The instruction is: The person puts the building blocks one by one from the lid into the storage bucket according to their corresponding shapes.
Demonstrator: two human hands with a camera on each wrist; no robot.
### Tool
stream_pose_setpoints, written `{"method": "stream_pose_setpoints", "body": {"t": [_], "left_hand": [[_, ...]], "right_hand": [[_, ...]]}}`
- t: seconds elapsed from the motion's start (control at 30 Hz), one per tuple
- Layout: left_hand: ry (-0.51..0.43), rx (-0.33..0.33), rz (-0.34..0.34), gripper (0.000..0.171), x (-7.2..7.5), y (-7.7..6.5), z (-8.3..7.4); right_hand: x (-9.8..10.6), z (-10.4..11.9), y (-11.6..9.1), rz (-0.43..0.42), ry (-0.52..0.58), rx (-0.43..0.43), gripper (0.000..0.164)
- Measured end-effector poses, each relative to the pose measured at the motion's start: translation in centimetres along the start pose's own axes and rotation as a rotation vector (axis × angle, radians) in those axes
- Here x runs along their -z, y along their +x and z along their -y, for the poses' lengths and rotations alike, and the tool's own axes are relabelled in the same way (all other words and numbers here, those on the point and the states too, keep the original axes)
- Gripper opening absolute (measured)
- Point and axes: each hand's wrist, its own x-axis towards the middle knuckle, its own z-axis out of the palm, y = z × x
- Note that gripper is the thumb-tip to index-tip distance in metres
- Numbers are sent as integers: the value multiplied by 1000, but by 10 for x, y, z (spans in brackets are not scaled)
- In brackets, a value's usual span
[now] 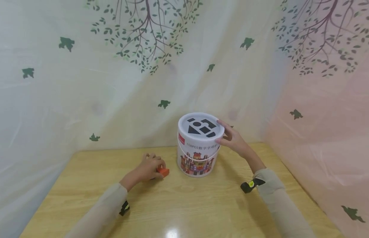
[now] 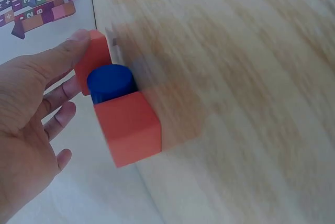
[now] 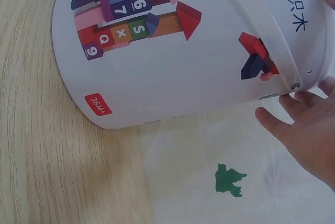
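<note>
In the left wrist view, my left hand point(image 2: 36, 93) pinches a flat red block point(image 2: 94, 59) between thumb and forefinger, the other fingers spread. Beside that block stands a blue cylinder point(image 2: 111, 81), followed by a red cube-like block point(image 2: 130, 129), all close together on the table. The head view shows my left hand covering most of them, with an orange-red edge visible. A white lidded bucket point(image 1: 199, 145) of building blocks stands upright right of it. My right hand point(image 1: 233, 142) rests spread against the bucket's upper right side, fingertips at the lid rim.
The bucket's lid point(image 1: 190, 119) has several dark shape cutouts, and a thin white handle point(image 1: 196, 159) hangs across its front. The wooden table point(image 1: 184, 205) ends at a pale leaf-printed curtain point(image 1: 128, 99) behind, with a pinkish side point(image 1: 327, 138) at the right.
</note>
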Motion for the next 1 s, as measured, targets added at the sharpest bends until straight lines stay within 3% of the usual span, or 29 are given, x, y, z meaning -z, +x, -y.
{"method": "stream_pose_setpoints", "body": {"t": [0.4,0.7,1.0], "left_hand": [[42,-73,-135,30,25,-1,5],[18,-111,-241,32,61,9,2],[23,-81,-305,34,103,25,-11]], "right_hand": [[-1,-2,0,-3,3,10,86],[0,-1,0,1,7,18,85],[0,-1,0,0,11,20,85]]}}
